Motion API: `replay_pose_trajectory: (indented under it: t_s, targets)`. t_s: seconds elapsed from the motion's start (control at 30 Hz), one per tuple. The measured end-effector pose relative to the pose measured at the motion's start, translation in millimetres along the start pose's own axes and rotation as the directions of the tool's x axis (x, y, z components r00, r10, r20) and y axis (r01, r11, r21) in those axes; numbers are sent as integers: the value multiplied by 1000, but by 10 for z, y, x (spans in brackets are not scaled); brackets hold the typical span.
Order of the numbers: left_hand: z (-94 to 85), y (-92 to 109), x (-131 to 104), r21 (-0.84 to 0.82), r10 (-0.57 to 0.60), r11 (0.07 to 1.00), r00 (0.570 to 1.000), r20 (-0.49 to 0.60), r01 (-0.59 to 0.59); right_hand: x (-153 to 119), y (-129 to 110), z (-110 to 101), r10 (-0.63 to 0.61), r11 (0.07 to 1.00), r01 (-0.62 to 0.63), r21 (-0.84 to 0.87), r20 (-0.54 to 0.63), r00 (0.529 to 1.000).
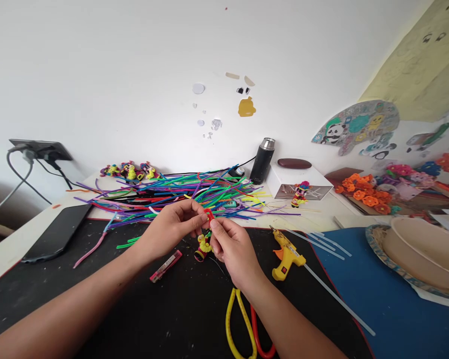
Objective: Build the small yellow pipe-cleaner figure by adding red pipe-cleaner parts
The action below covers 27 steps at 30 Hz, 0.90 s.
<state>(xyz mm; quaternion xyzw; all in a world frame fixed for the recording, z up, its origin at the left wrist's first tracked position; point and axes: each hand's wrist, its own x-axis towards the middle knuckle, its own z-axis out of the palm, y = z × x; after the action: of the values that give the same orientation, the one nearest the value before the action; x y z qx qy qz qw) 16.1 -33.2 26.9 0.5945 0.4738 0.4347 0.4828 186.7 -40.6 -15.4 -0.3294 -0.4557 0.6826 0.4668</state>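
Note:
Pinched between the fingertips of both hands is a short red pipe cleaner piece [208, 213], bent over at its top. My left hand [181, 222] grips it from the left, and my right hand [230, 244] closes on it from the right. Just below the fingers, a small yellow and dark pipe cleaner figure [202, 248] is partly hidden by my right hand. A pink-and-black small box [165, 266] lies left of the figure. Pliers or cutters with yellow and red handles [230, 324] lie under my right forearm, their jaws hidden.
A yellow glue gun [287, 255] with glue sticks [340, 299] lies to the right. Behind the hands spreads a heap of coloured pipe cleaners [164, 192]. A phone [58, 232], a black thermos [262, 162], a white box [299, 177] and a beige bowl [426, 249] stand around.

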Motion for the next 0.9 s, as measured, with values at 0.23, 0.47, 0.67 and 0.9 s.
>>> replay_pose_trajectory:
  t_s: [0.23,0.47,0.67,0.9]
  targets:
    - [-34,-61,17,-77,-35,996,998,60,39,-1,-8,0,-18,1000,18,-20,0,1000]
    - [-88,-69,71,-219,-70,973,997,23,73,-3,-3,-8,9,1000,-9,1,-20,1000]
    - [-90,-48,75,-179,-58,982,998,20,61,-11,-6,-8,23,1000,-22,-10,2,1000]
    - [-99,-45,81,-105,-68,992,998,8,69,-14,-10,10,43,999,-43,-14,17,999]
